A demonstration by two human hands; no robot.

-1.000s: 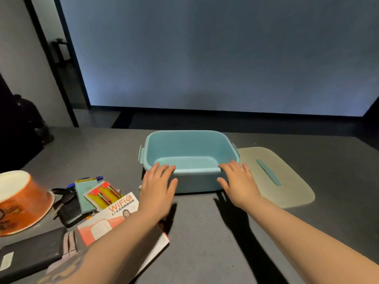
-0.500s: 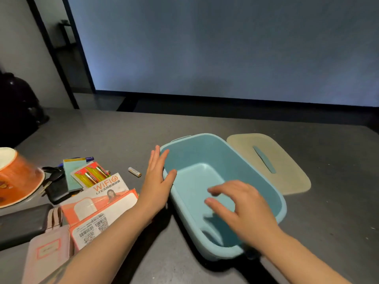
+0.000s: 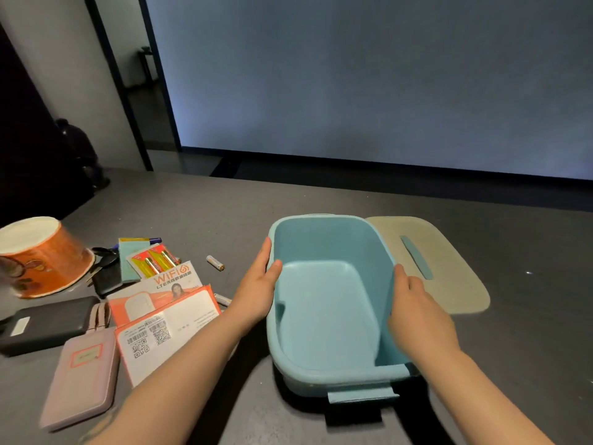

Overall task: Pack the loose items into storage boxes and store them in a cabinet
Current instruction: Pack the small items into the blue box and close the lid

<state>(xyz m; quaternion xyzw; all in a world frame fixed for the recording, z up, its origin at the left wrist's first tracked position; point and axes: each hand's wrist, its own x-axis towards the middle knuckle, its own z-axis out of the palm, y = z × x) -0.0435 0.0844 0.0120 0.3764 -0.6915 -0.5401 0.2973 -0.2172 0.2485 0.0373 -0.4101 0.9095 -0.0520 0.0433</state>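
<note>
An empty light-blue storage box [image 3: 324, 316] stands lengthwise in front of me on the grey table [image 3: 208, 213]. My left hand [image 3: 256, 289] grips its left wall, thumb inside the rim. My right hand [image 3: 417, 313] holds the right wall, fingers over the rim. The box's pale lid [image 3: 449, 268] lies flat just right of it. Loose items lie at the left: a WiFi carton [image 3: 167, 303], a battery pack [image 3: 154, 258], a loose battery [image 3: 215, 262], a pink case [image 3: 80, 374], and a black power bank [image 3: 45, 326].
An upturned orange paper bucket [image 3: 41, 255] sits at the far left, with keys and a dark wallet [image 3: 106, 274] beside it. A second battery [image 3: 222, 299] lies by my left wrist. The table's far edge meets a dark floor and a grey wall.
The box has been turned from crosswise to lengthwise and pulled closer to me. Both hands moved from its near wall to its two side walls.
</note>
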